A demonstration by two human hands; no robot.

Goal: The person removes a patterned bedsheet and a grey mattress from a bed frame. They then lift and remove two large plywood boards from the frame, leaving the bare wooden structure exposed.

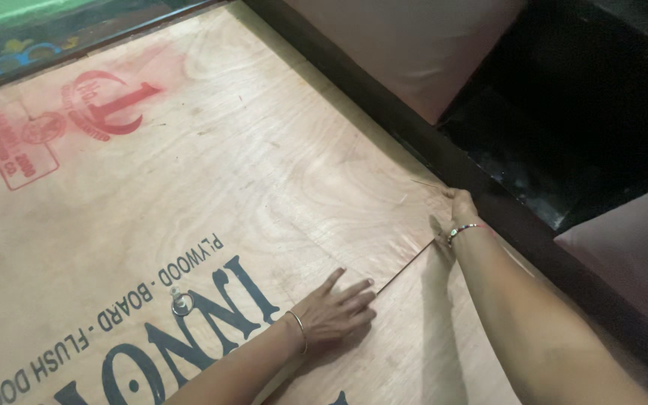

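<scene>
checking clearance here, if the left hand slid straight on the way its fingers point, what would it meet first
The left hand lies flat on the plywood sheet, fingers pointing toward the right hand. It would probably meet the thin taut line at its fingertips first, then the right wrist; depth is uncertain.

The plywood sheet (279,172) ran past the left and bottom edges of the view, so its full outline could not be told. The right hand (457,206) reached over the sheet's far edge, its fingertips turned away and hidden, and whatever it pinched there was too small to make out. Both forearms were cut off at the bottom edge. A thin string (406,268) was faint and hard to follow near the left hand (335,309). The small metal object (181,302) was too small to identify. The dark gap (564,127) showed no detail.
</scene>
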